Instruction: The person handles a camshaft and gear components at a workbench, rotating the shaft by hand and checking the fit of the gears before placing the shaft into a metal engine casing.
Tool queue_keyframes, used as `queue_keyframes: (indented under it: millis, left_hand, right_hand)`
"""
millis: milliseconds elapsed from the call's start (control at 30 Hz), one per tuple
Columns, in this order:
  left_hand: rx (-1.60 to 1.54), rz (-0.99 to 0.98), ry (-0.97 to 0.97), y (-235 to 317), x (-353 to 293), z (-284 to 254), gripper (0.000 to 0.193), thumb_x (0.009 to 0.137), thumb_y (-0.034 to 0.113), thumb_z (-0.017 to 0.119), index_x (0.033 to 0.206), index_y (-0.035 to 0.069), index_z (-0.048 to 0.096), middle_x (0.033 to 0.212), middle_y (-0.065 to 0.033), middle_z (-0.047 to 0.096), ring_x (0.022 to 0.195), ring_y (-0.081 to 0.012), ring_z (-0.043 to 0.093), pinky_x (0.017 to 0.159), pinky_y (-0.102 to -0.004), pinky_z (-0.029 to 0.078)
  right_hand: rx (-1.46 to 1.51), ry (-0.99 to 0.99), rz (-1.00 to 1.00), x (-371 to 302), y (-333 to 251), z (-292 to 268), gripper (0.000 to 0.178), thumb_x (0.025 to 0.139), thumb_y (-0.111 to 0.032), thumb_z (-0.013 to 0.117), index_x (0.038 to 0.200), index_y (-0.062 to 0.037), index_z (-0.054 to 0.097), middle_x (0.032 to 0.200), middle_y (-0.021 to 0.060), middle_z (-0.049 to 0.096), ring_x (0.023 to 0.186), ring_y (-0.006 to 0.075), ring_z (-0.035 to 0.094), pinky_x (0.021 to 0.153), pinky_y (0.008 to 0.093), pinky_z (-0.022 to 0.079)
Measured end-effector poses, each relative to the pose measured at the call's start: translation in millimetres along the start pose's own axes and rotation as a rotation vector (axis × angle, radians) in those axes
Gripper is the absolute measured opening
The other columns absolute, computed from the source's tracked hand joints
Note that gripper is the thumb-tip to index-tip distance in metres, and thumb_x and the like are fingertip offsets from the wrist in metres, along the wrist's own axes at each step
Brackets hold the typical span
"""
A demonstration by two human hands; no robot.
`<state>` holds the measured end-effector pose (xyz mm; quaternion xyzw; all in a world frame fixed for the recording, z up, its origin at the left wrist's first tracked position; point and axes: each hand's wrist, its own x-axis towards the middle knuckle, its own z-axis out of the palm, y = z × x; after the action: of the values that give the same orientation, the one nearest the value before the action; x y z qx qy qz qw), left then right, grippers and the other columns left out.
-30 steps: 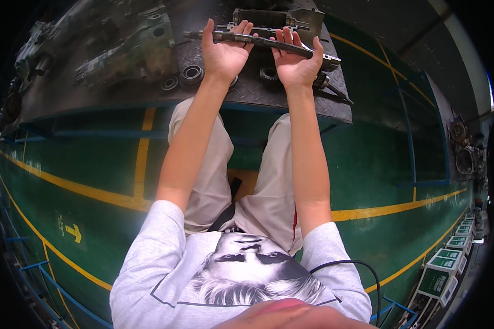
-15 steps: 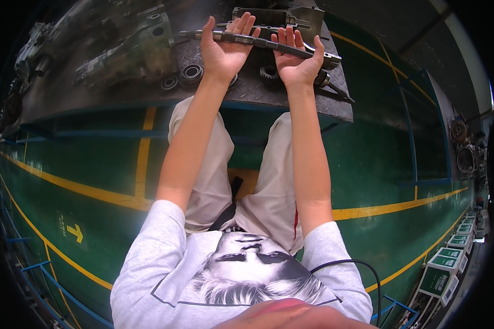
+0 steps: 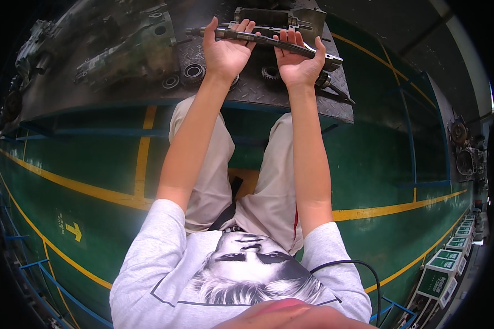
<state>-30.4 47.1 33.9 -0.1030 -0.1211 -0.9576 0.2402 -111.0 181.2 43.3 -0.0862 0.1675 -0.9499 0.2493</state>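
Note:
A long, stepped metal shaft [image 3: 263, 40] lies across both of my upturned hands, above the far side of a metal-topped workbench [image 3: 247, 94]. It slopes slightly down toward the right. My left hand [image 3: 225, 55] supports it near its left part, with the thumb raised on the near side and the fingers behind. Toward the right end, my right hand [image 3: 299, 67] carries it the same way, fingers curled loosely upward. Just beyond the hands sits an open metal housing [image 3: 274, 18], partly hidden by the shaft and my fingers.
On the bench left of my hands lie a ring gear [image 3: 193, 72], a bearing ring [image 3: 170, 82] and a large gearbox casing [image 3: 142, 46]. A toothed gear [image 3: 269, 73] sits between my wrists. Another geared shaft [image 3: 337, 90] lies by the right corner. Boxes [image 3: 440, 271] line the right.
The shaft has shifted slightly to the right, most visibly at its left end. Both hands have moved very little and still support it.

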Motion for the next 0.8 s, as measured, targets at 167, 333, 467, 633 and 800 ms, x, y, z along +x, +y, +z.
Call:
queue_keyframes:
  millis: [167,333,467,633,800]
  left_hand:
    - [0.017,0.001,0.013,-1.7,-2.7,5.5,0.085,0.08,0.038,0.067,0.139,-0.004,0.023,0.139,-0.0214,0.038,0.132,-0.0333,0.036,0.112,-0.0488,0.025]
    - [0.018,-0.005,-0.037,-3.1,-2.6,10.5,0.057,0.082,0.037,0.065,0.122,-0.001,0.047,0.127,-0.0193,0.054,0.123,-0.0312,0.049,0.109,-0.0465,0.033]
    - [0.105,0.07,-0.035,-5.3,-2.8,11.8,0.065,0.082,0.036,0.066,0.128,-0.004,0.042,0.134,-0.0206,0.049,0.128,-0.0329,0.044,0.112,-0.0476,0.029]
    - [0.091,0.064,-0.071,-5.1,-2.4,10.5,0.067,0.082,0.035,0.067,0.13,-0.003,0.04,0.136,-0.0208,0.047,0.13,-0.0331,0.042,0.113,-0.0474,0.027]
    - [0.123,0.088,-0.081,-7.2,-7.2,19.5,0.067,0.082,0.035,0.066,0.133,0.001,0.039,0.14,-0.0208,0.042,0.133,-0.0333,0.038,0.114,-0.0478,0.025]
  right_hand:
    - [0.01,0.015,-0.008,1.1,-0.2,-3.3,0.045,0.079,-0.045,0.061,0.091,-0.0009,0.061,0.094,0.0148,0.066,0.093,0.0287,0.063,0.096,0.0441,0.046]
    - [0.052,0.028,0.001,2.6,-1.1,-3.4,0.044,0.079,-0.043,0.062,0.092,-0.0011,0.061,0.09,0.0144,0.066,0.087,0.0278,0.065,0.095,0.0439,0.048]
    - [0.046,0.024,-0.005,2.1,-1.7,-2.9,0.045,0.078,-0.043,0.063,0.093,-0.0016,0.061,0.089,0.0144,0.066,0.086,0.0276,0.065,0.094,0.0432,0.049]
    - [0.063,-0.002,0.003,2.6,-2.1,-3.0,0.046,0.078,-0.045,0.062,0.094,-0.0014,0.061,0.091,0.0149,0.066,0.087,0.0277,0.064,0.093,0.0431,0.049]
    - [0.058,-0.005,-0.001,0.9,-1.4,-2.1,0.048,0.078,-0.045,0.062,0.097,-0.0013,0.06,0.094,0.0153,0.065,0.09,0.028,0.064,0.094,0.0435,0.049]
